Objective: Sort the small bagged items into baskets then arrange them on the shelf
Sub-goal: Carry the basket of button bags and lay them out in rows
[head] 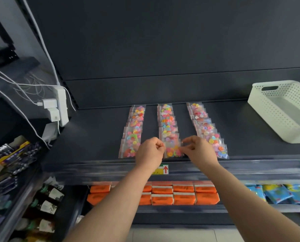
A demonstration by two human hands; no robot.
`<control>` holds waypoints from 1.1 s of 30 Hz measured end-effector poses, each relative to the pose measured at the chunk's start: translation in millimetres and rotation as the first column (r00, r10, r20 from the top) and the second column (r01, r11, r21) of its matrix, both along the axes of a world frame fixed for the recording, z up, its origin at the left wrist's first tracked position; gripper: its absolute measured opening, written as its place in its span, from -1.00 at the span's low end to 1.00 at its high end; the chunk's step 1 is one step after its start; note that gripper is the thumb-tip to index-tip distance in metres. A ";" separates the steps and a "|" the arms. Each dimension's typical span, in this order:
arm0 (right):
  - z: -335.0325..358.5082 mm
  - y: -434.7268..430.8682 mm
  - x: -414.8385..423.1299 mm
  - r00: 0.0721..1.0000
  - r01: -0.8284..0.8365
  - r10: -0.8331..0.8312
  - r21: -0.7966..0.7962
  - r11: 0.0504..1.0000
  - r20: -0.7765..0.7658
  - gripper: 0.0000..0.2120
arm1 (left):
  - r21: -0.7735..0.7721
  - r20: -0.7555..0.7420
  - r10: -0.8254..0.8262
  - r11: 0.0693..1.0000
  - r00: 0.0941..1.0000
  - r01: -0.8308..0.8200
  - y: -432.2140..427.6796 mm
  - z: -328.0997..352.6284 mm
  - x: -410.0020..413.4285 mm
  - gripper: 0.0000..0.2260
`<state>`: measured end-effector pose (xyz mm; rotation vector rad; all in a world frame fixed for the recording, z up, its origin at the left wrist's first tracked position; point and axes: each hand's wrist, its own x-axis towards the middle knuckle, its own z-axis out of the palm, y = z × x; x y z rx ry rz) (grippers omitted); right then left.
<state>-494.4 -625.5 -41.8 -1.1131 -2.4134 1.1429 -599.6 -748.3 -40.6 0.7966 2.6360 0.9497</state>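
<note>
Head view: the dark shelf (93, 137) carries a white basket (268, 109) well apart at the right, no bags showing inside, probably set aside; three rows of bagged items (167, 123) overlap front to back, likely so each stays visible; the front bag (173, 151) of the middle row is pinched at its side edges by the left hand (150, 151) and right hand (200, 151), fingers curled, seemingly to square it.

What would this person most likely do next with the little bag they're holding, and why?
Probably lower the bag flat onto the shelf and let go. The left hand and right hand pinch its top corners at the front of the middle row, level with the front bags of the left row and right row. The white basket looks empty.
</note>
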 end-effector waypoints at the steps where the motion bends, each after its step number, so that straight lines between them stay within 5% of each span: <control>1: -1.0 -0.1 0.2 1.000 0.002 -0.002 0.006 1.000 0.010 -0.75 | -0.016 -0.007 -0.003 1.000 1.000 0.002 0.6 -1.9 0.2 -0.94; 14: -7.2 -0.7 0.6 0.997 -0.035 0.028 0.100 0.994 0.075 -0.65 | -0.181 -0.036 0.062 0.981 0.997 -0.068 9.0 -10.7 -3.6 -0.64; 24: -10.2 -1.4 -2.6 0.999 -0.010 0.006 0.103 0.995 0.041 -0.88 | -0.140 -0.012 0.030 0.990 0.999 -0.032 6.6 -7.8 0.2 -0.70; 33: -9.0 -1.0 -5.9 0.996 -0.031 0.024 0.087 0.996 0.084 -0.86 | -0.127 0.007 0.032 0.991 0.999 -0.031 6.1 -6.1 -2.4 -0.74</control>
